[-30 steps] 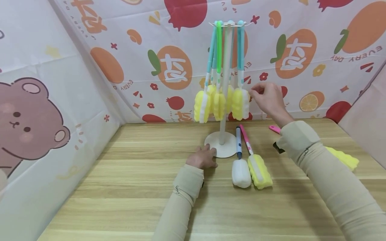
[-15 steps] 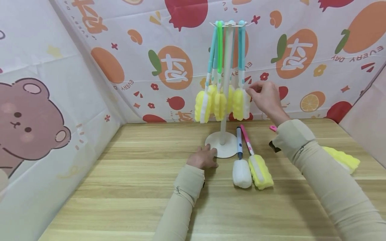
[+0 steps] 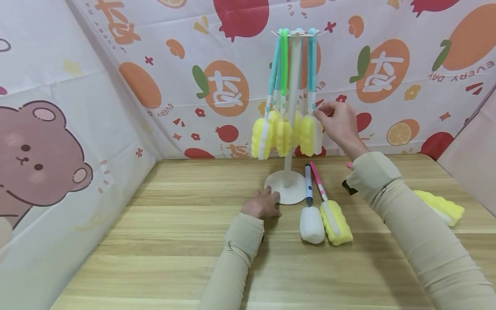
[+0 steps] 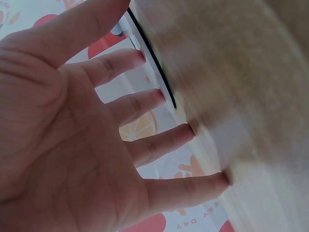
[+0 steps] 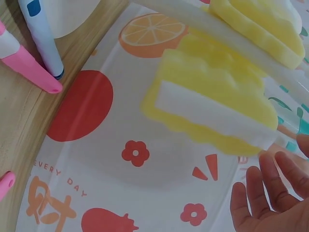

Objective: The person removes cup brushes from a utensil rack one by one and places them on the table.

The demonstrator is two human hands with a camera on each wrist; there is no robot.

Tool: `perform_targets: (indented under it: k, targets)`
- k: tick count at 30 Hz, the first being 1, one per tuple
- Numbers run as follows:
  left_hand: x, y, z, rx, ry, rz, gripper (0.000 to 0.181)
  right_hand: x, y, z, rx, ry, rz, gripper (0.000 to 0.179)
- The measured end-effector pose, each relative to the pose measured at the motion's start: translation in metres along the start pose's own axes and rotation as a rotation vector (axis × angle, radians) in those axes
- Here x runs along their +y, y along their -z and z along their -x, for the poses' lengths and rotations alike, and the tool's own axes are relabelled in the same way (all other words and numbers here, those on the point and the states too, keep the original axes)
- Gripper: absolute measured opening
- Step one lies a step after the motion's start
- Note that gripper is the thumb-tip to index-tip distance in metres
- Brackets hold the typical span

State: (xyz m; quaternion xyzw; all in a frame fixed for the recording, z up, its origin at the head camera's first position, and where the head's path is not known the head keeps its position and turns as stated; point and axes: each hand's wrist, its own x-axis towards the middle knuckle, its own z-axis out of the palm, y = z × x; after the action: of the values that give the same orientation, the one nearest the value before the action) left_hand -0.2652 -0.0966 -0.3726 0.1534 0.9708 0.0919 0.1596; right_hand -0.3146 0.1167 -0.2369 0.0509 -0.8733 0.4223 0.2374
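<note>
A white stand (image 3: pixel 286 197) has several sponge bottle brushes with blue and green handles hanging from its top. In the head view my left hand (image 3: pixel 261 204) rests at the front left of its round base. The left wrist view shows those fingers spread, their tips at the base rim and tabletop. My right hand (image 3: pixel 342 125) is at the rightmost hanging bottle brush (image 3: pixel 311 137), thumb and forefinger pinching its neck just above the yellow and white sponge. In the right wrist view that sponge (image 5: pixel 212 113) hangs beside the hand; the pinch itself lies partly outside the frame.
On the wooden table, a white-headed brush (image 3: pixel 311 226) and a pink-handled yellow brush (image 3: pixel 336 224) lie before the stand. Another yellow sponge brush (image 3: pixel 441 207) lies to the right, partly behind my right sleeve. A fruit-print cloth (image 3: pixel 178 99) hangs close behind the stand.
My right hand has moved slightly left, from beside the rightmost hanging brush's sponge onto its neck. My left hand stays at the base. The whole view has shifted slightly.
</note>
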Motion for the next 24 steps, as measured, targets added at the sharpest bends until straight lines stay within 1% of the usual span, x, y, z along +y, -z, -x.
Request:
perform_targets:
  k: [4,14,24]
  targets:
    - [0.0,0.0,0.0,-0.001,0.006,-0.003,0.039,-0.003,-0.001,-0.002,-0.002,-0.003,0.002,0.029]
    - [0.0,0.001,0.001,0.0,0.013,0.008,0.038,-0.013,-0.008,-0.013,-0.043,-0.096,-0.007,0.037]
    - [0.001,0.0,0.002,0.005,0.006,0.009,0.036,-0.009,-0.012,-0.016,-0.041,-0.104,-0.011,0.037]
